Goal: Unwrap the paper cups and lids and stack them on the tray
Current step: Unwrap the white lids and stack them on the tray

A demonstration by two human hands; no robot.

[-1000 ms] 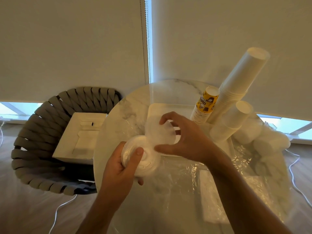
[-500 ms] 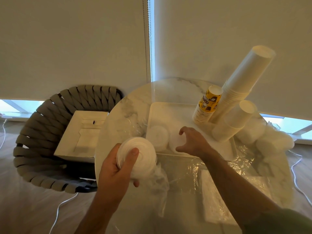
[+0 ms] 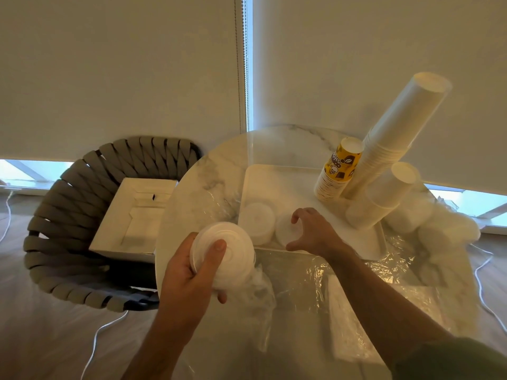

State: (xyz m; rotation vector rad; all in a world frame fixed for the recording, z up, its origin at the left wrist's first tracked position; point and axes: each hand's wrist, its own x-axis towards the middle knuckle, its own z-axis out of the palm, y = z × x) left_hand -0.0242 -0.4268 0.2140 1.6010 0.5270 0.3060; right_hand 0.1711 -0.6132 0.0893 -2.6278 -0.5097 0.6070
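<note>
Compared with half a second ago, the right hand [image 3: 312, 233] has closed further around the small stack of lids [image 3: 285, 231] on the near edge of the tray [image 3: 365, 242]; thumb and fingers now curl round it. The left hand [image 3: 192, 272] remains in place, gripping the wrapped lid stack [image 3: 222, 253], thumb across its top face. That stack's flat face tilts up toward the camera, its long axis running down and right into the trailing plastic wrap [image 3: 260, 292]. A second lid stack [image 3: 258, 219] stands upright on the tray, just left of the right hand. At the tray's far right, the yellow cup stack [image 3: 337, 171] and white cup stacks [image 3: 395, 135] lean rightward.
</note>
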